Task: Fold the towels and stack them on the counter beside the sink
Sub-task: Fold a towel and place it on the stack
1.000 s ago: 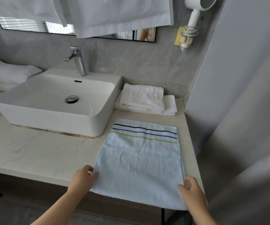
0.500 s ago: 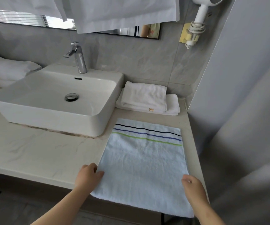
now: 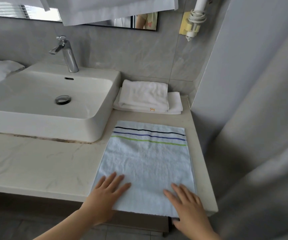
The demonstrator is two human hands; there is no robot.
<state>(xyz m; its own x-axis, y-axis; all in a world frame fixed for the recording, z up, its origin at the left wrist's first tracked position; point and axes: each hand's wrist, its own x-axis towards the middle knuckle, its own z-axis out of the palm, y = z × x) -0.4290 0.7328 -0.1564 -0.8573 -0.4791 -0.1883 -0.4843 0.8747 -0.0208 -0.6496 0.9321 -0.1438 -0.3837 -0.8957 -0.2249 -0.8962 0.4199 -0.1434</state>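
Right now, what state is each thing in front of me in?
striped towel: spread flat on the counter.
white towels: folded, stacked beside the sink.
left hand: fingers straight, resting flat on the striped towel.
right hand: fingers straight, resting flat on the striped towel.
faucet: no water running.
hair dryer: hung on the wall, cord coiled.

**Both hands flat on striped towel**

Your left hand [image 3: 107,193] and right hand [image 3: 188,205] lie palm-down, fingers straight, on the near end of the pale blue striped towel [image 3: 148,161]. It's spread flat on the counter [image 3: 36,167], right of the sink [image 3: 96,125]. Folded white towels [image 3: 145,96] are stacked just beyond, against the wall.
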